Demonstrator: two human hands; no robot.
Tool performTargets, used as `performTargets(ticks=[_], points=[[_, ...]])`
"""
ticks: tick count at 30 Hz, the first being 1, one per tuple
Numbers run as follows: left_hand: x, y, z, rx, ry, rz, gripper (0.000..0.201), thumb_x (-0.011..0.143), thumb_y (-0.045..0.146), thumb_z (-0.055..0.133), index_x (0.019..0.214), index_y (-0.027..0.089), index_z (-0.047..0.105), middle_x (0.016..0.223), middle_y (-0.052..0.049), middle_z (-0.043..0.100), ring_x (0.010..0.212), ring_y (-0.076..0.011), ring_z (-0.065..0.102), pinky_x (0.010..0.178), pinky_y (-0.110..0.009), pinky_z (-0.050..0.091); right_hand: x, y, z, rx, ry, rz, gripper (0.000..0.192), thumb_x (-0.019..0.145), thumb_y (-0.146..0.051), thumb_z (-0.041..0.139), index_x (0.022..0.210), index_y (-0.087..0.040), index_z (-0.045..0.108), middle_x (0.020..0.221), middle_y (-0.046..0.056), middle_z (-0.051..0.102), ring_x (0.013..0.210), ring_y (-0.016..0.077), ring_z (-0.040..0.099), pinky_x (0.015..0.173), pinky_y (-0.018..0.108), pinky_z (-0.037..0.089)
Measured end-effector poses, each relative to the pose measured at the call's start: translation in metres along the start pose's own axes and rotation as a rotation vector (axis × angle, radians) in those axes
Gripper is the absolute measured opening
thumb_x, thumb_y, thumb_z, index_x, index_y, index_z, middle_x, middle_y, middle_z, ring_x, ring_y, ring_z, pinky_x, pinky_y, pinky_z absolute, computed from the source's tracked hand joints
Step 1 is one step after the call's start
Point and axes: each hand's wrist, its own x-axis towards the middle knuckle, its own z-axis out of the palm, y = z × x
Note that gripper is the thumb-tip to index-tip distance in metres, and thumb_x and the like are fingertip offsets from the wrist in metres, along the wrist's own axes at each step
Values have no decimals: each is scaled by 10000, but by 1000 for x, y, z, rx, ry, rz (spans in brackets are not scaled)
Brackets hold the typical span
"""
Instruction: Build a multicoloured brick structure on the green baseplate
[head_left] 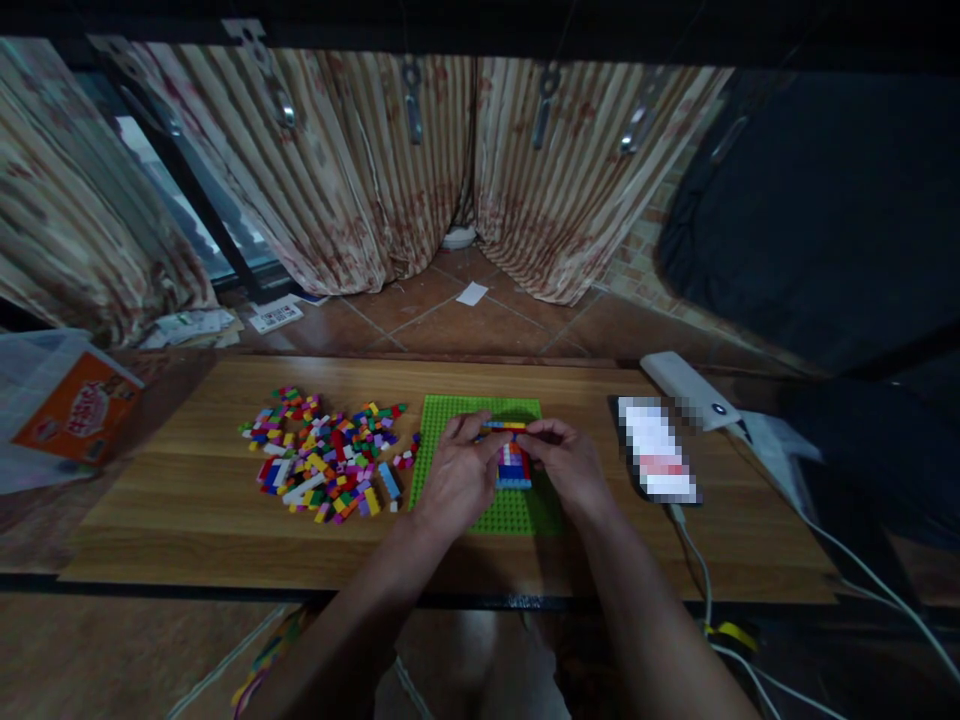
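Pinched thin multicoloured brick strip [504, 426] between left hand [457, 473] and right hand [568, 462], fingers closed on its ends, above small red-white-blue brick stack [513, 468] on green studded baseplate [465, 412]; loose brick pile [326, 455] left on wooden table [187, 500].

1. A wooden table [187, 520] with a plank-grain top carries everything.
2. A green baseplate [457, 412] lies flat near its middle.
3. A loose pile of small coloured bricks [322, 455] is spread just left of the baseplate.
4. A phone [658, 450] lies to the right.
5. A white power bank [686, 385] sits at the far right edge, just behind the phone.
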Motion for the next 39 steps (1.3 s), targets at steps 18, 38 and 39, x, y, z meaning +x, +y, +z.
performTargets(ticks=[18,38,39], points=[[2,-32,-26,-144,203,-200,312,869,121,510,1136,174,663,1201,-96,656,1137,-217,614,1037,-394,488,-3,-12,-14,228,220,-94,336,606,-466,788,676,-196,601,602,-39,571,514,92,488,508,237,388],[-8,-91,-89,-840,874,-647,265,777,310,649,973,137,692,939,-78,719,756,-133,659,697,-242,527,-79,9,79,-531,-384,-639,179,929,-276,486,905,-238,659,855,32,686,774,169,643,728,295,488],[-8,-90,-89,-871,871,-660,263,764,305,657,963,137,692,926,-73,716,744,-127,652,691,-237,523,-82,11,85,-551,-391,-636,179,929,-267,480,917,-239,656,872,38,687,785,173,644,733,298,488]])
